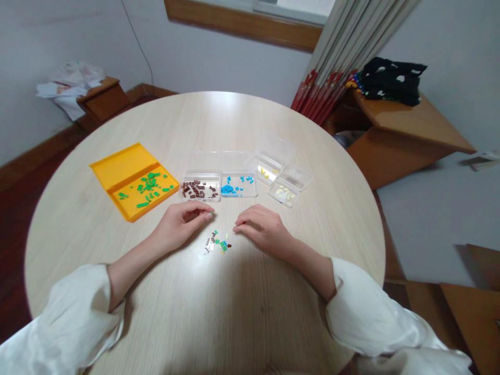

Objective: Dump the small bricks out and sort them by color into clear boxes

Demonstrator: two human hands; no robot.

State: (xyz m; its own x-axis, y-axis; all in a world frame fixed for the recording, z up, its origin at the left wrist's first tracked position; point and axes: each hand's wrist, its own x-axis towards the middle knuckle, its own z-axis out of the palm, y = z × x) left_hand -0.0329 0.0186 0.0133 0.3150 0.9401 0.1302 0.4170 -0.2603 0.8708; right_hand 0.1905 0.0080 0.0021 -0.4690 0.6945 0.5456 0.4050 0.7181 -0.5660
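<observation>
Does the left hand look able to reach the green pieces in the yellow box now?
Probably yes: the yellow box lies open near the left hand, nothing visible blocks the green pieces, but that hand seems to hold a small green bit.

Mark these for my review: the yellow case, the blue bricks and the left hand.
Yellow case (122, 165): head view, on the bare inside of its open lid.
Blue bricks (227, 189): head view, on the densest cluster.
Left hand (176, 223): head view, on its middle.
</observation>
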